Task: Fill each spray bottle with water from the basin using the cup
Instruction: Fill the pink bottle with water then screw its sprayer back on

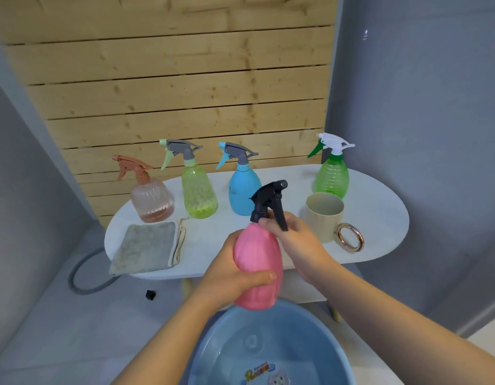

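Note:
I hold a pink spray bottle [258, 269] with a black trigger head [270, 202] above the blue basin [213, 345], which has water in it. My left hand [235, 276] grips the bottle's body. My right hand [295, 240] grips the black head at the neck. On the white oval table [379, 215] stand a beige cup [324, 215] with a gold ring handle, and several more spray bottles: brown-pink [151, 201], yellow-green [197, 193], blue [243, 190] and green [332, 176].
A grey folded cloth [146, 247] lies on the table's left front. A grey hose loop [85, 276] and a small black object [150, 295] lie on the floor to the left. A wooden slat wall stands behind the table.

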The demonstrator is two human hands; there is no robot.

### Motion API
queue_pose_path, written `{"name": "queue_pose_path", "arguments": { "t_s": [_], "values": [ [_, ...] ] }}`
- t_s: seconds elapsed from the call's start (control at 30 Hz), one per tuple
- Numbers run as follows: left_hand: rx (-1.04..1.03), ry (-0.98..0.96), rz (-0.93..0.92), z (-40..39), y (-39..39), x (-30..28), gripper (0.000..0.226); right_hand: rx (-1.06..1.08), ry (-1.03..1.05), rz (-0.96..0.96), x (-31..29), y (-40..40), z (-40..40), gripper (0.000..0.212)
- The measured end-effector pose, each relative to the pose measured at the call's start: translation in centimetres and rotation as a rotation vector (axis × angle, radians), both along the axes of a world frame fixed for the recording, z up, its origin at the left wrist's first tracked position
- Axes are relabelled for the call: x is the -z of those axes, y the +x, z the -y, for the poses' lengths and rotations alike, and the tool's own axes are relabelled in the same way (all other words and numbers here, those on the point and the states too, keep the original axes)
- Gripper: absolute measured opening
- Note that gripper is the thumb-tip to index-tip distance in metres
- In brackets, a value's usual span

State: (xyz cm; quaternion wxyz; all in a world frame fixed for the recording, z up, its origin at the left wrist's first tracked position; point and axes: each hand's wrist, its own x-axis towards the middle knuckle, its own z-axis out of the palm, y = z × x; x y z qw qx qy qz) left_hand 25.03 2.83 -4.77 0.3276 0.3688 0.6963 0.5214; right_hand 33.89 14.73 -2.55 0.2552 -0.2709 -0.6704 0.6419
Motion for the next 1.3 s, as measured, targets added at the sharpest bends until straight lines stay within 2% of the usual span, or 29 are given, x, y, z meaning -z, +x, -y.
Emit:
{"name": "queue_pose_path", "arguments": {
  "t_s": [0.07,0.23,0.27,0.33,0.37,0.43,0.53,0.67,0.87,0.97,1.1,1.2,1.3],
  "values": [
    [-0.027,0.025,0.024,-0.2,0.5,0.1,0.076,-0.001,-0.013,-0.043,0.2,-0.3,0.7,0.023],
    [-0.111,0.065,0.058,-0.8,1.5,0.1,0.074,0.169,-0.061,-0.155,0.6,-1.4,0.9,0.038],
    [-0.137,0.064,0.05,-0.9,1.6,0.1,0.073,0.17,-0.089,-0.167,0.6,-1.5,0.7,0.033],
    [-0.17,0.055,0.037,-0.9,1.5,0.1,0.072,0.147,-0.169,-0.142,0.8,-1.6,0.6,0.008],
    [-0.176,0.048,0.028,-0.8,1.5,0.1,0.073,0.13,-0.212,-0.118,0.9,-1.7,0.5,0.006],
    [-0.179,0.041,0.002,-0.8,1.4,0.3,0.075,0.052,-0.252,-0.088,1.0,-1.6,0.5,0.014],
    [-0.161,0.018,-0.05,-0.7,1.3,0.5,0.068,0.009,-0.152,-0.068,1.1,-1.7,0.8,0.025],
    [-0.109,-0.007,-0.068,-0.4,0.6,0.3,0.068,-0.001,-0.184,-0.109,0.8,-2.2,0.6,0.022],
    [0.02,-0.044,-0.029,0.8,-1.8,-0.4,0.089,-0.144,-0.262,-0.235,0.1,-2.7,0.1,0.018],
    [0.072,-0.077,-0.008,1.6,-2.5,0.1,0.089,-0.126,-0.28,-0.328,-0.6,-3.0,-0.6,0.008],
    [0.096,-0.177,-0.096,2.5,-3.0,0.9,0.091,-0.034,-0.237,-0.338,-1.4,-2.9,-1.9,0.006],
    [0.131,-0.257,-0.131,3.3,-3.7,1.1,0.086,0.044,-0.298,-0.423,-2.2,-2.8,-3.0,0.004],
    [0.168,-0.327,-0.15,4.3,-4.4,1.2,0.078,0.107,-0.33,-0.526,-3.3,-2.7,-4.4,0.015]
  ]
}}
